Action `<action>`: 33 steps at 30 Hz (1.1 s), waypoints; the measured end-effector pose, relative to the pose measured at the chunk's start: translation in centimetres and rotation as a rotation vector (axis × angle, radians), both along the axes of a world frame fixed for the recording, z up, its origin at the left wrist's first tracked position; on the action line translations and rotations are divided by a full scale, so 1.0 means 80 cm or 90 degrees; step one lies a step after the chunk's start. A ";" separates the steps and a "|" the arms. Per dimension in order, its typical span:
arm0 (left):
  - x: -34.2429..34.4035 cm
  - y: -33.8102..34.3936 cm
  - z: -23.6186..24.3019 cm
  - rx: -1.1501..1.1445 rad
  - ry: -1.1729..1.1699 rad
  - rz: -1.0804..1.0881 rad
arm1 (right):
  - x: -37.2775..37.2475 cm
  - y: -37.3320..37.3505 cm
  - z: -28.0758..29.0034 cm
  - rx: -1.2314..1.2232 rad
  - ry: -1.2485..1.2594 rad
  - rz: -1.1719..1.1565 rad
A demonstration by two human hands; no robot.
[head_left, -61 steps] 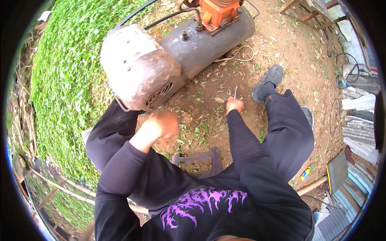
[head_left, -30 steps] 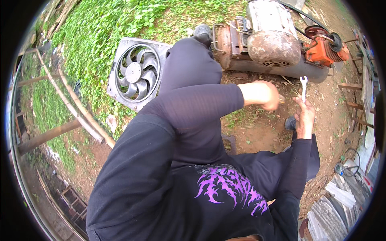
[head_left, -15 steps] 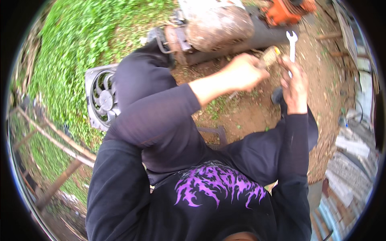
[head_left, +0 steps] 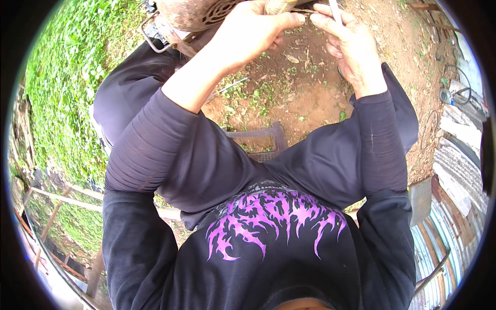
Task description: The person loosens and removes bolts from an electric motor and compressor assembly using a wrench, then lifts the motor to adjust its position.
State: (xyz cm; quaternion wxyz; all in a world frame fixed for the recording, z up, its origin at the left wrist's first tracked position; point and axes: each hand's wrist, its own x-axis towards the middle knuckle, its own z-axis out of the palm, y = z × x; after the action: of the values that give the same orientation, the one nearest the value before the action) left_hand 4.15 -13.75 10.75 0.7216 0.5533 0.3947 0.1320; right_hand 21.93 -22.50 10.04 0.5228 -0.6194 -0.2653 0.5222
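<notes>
two hands (head_left: 355, 49), one wrench (head_left: 335, 10), one motor (head_left: 188, 13)

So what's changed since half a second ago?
Both hands moved forward, farther from the torso: the left hand holding the yellowish piece, the right hand holding the open-end wrench. The view shifted, leaving the shrouded fan out of sight. Both holds stayed; nothing was let go.

Bright daylight, strongly curved edges, left hand (head_left: 252, 32) perhaps slightly overexposed.
</notes>
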 end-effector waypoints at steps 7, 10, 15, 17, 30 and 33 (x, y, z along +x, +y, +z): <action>0.009 0.002 0.008 -0.061 0.023 0.042 | 0.000 0.001 0.015 -0.081 0.012 -0.014; 0.011 0.002 0.006 -0.098 0.021 0.057 | -0.002 0.003 0.021 -0.085 -0.013 -0.035; 0.012 0.002 0.005 -0.122 0.010 0.077 | 0.003 0.000 0.018 -0.049 -0.011 -0.053; 0.012 0.003 0.005 -0.101 0.033 0.057 | 0.002 0.000 0.021 -0.052 -0.019 -0.062; 0.010 0.008 0.001 -0.025 0.130 -0.013 | 0.017 0.005 0.015 -0.052 0.033 -0.140; 0.007 0.009 -0.001 -0.072 0.130 -0.027 | 0.022 0.009 0.024 -0.065 0.014 -0.175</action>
State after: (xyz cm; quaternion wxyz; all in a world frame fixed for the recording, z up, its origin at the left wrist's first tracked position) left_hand 4.67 -13.02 10.66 0.7104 0.5304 0.4611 0.0366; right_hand 23.66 -21.74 12.00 0.5598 -0.6701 -0.1452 0.4653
